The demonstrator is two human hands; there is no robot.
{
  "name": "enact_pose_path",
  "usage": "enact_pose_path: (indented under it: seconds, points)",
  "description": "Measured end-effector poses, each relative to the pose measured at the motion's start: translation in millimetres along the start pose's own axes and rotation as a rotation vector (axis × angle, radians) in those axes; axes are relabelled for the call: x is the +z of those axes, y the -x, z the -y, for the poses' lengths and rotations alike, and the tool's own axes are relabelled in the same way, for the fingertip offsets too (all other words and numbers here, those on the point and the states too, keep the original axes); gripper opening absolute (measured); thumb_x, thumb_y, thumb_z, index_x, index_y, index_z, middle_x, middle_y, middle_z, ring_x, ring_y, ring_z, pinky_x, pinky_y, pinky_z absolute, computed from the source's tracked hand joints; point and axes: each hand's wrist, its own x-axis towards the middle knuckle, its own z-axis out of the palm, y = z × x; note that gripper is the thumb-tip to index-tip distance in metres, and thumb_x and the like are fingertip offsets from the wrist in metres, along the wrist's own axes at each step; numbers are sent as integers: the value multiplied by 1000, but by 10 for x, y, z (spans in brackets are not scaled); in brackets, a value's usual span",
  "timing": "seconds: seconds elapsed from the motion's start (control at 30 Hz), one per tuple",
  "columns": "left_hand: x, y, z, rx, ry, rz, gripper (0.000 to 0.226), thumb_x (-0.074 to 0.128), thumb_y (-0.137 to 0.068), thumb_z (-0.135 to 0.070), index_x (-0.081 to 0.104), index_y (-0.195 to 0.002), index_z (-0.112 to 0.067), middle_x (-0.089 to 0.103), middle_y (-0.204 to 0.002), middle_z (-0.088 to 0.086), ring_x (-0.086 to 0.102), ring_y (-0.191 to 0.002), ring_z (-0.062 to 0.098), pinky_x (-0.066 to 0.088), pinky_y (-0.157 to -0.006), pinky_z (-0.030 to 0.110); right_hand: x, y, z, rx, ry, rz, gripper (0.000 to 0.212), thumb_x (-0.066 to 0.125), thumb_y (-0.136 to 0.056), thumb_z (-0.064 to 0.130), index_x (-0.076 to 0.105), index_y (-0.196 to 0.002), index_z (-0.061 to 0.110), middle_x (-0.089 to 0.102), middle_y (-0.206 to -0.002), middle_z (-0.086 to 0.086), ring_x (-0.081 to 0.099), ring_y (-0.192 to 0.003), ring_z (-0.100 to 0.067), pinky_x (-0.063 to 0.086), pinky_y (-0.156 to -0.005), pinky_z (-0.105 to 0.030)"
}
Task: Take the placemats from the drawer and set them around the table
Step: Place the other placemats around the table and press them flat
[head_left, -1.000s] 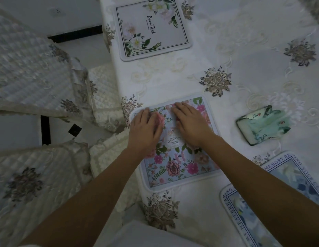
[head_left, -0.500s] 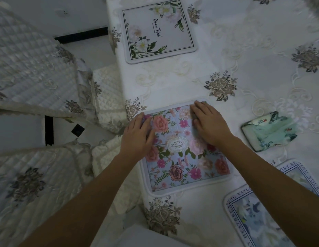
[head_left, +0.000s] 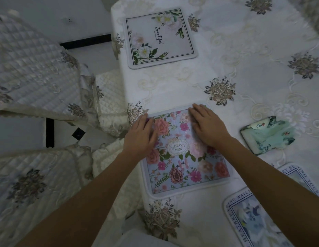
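While both palms lie flat, left hand [head_left: 140,138] and right hand [head_left: 207,126] press floral placemat [head_left: 187,168], fingers spread, no grip closed.

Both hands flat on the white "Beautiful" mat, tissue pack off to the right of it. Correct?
Not quite. In the head view the left hand and right hand lie flat on the pink-flowered placemat, not the white "Beautiful" mat, which sits untouched farther along the table edge. The tissue pack is indeed to the right.

Embroidered cloth tablecloth [head_left: 244,72], quilted chair covers [head_left: 33,65]
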Motion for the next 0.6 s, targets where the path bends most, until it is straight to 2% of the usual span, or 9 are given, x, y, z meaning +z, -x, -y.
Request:
enact_pose_path:
  seconds: [0.2,0.37,0.6]
  points:
    - [-49,117,17,-36,-6,28,62,29,-103,-49,32,-155,-16,24,-164,12,17,-152,27,15,-122,42,-51,111,-149,75,-39,9,61,45,-102,31,25,-155,11,22,-163,-9,18,-150,-27,19,-122,-42]
    - [17,458,-2,-20,-7,24,73,19,-99,-56,39,-150,-8,31,-159,18,23,-150,32,22,-122,48,20,461,-177,85,-73,5,63,47,-101,31,23,-155,9,22,-162,-11,20,-149,-29,20,-122,-43]
    - [212,960,-27,20,-55,26,69,27,-102,-49,42,-147,1,34,-157,22,29,-147,36,25,-121,50,179,1156,-95,146,-93,6,65,44,-102,35,20,-156,9,19,-164,-10,18,-150,-26,19,-123,-42]
